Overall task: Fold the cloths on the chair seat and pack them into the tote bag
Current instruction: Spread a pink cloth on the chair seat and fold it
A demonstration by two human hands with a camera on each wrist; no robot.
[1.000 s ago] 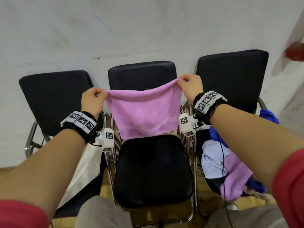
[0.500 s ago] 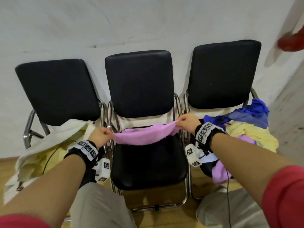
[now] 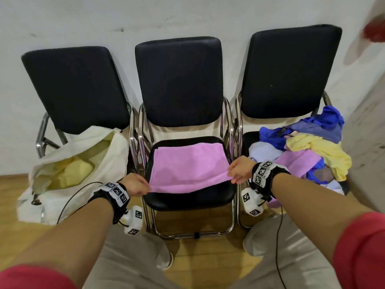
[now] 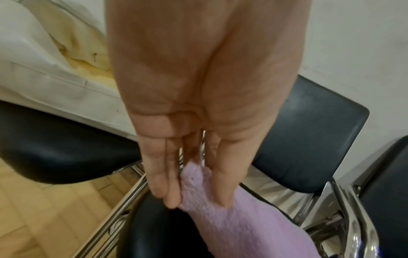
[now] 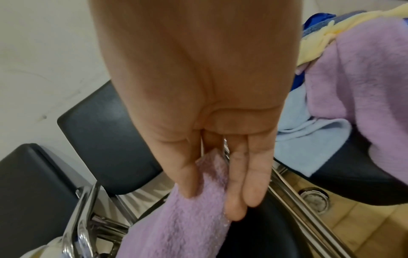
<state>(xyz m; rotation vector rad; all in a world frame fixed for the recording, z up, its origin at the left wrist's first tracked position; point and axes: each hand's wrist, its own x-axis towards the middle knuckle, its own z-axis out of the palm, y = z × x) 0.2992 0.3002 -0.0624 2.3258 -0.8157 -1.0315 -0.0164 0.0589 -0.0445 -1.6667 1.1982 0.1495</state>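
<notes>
Both grips pinch the near corners of the pink cloth (image 3: 187, 165): left hand (image 3: 135, 184) at its left corner, right hand (image 3: 241, 170) at its right, thumb against fingers. Its far part lies flat on the middle chair seat (image 3: 187, 199). Unfolded cloths (image 3: 308, 151) heap on the right chair; the tote bag (image 3: 68, 163) sits on the left chair.
</notes>
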